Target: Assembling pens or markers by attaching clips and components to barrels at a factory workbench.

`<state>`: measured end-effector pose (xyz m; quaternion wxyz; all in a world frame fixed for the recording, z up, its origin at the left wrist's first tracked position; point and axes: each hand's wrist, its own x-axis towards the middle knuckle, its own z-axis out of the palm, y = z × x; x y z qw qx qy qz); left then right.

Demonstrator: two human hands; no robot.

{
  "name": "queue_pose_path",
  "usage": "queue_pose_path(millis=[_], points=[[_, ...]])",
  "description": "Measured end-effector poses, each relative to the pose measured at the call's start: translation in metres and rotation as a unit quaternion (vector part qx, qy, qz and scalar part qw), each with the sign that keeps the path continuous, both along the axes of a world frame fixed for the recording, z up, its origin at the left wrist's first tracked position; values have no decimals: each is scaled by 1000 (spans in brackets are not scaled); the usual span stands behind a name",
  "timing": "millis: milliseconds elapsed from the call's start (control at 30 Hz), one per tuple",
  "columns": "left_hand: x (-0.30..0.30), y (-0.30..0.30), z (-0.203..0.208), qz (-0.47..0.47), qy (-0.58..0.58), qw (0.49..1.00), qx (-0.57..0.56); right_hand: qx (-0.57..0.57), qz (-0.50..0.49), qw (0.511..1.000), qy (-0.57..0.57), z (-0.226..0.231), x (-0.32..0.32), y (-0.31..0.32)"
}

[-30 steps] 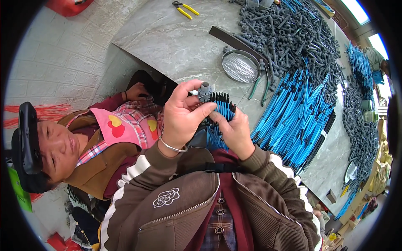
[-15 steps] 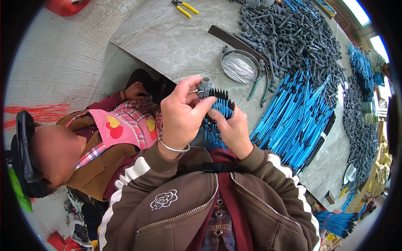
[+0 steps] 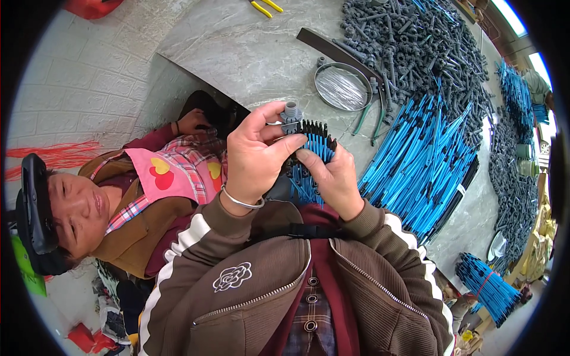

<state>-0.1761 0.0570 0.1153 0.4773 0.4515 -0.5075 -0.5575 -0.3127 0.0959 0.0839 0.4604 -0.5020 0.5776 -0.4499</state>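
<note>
My left hand [image 3: 256,157] pinches a ribbed grey plastic fitting [image 3: 290,111], upright, with its open round end on top. Its thumb also lies against a bundle of thin blue sticks [image 3: 319,146] with black tips. My right hand [image 3: 334,182] is wrapped round that bundle, its thumb pressed on the side close to my left thumb. The lower ends of the sticks hang below my hands, over my lap. How the fitting meets the bundle is hidden by my fingers.
On the grey table [image 3: 237,65] lie a round dish [image 3: 342,87] of silver wires, green-handled pliers [image 3: 362,120], a dark bar [image 3: 332,48], a heap of grey fittings [image 3: 415,53] and a pile of blue sticks [image 3: 415,172]. A co-worker [image 3: 160,172] sits at my left.
My hands keep their hold on the fitting and the bundle, barely moving. At the lower right, a tied blue bundle has risen toward the table's edge. The view has shifted slightly.
</note>
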Motion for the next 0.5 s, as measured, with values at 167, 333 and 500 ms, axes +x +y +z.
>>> queue_pose_path(millis=[167, 333, 500], points=[[3, 2, -3, -16, 14, 999, -24, -7, -1, 1000, -3, -6, 1, 1], [-2, 10, -1, 17, -54, 997, -61, -8, -8, 1000, 4, -3, 4, 2], [0, 13, 3, 29, -132, 985, -104, -10, -2, 1000, 14, -5, 5, 2]])
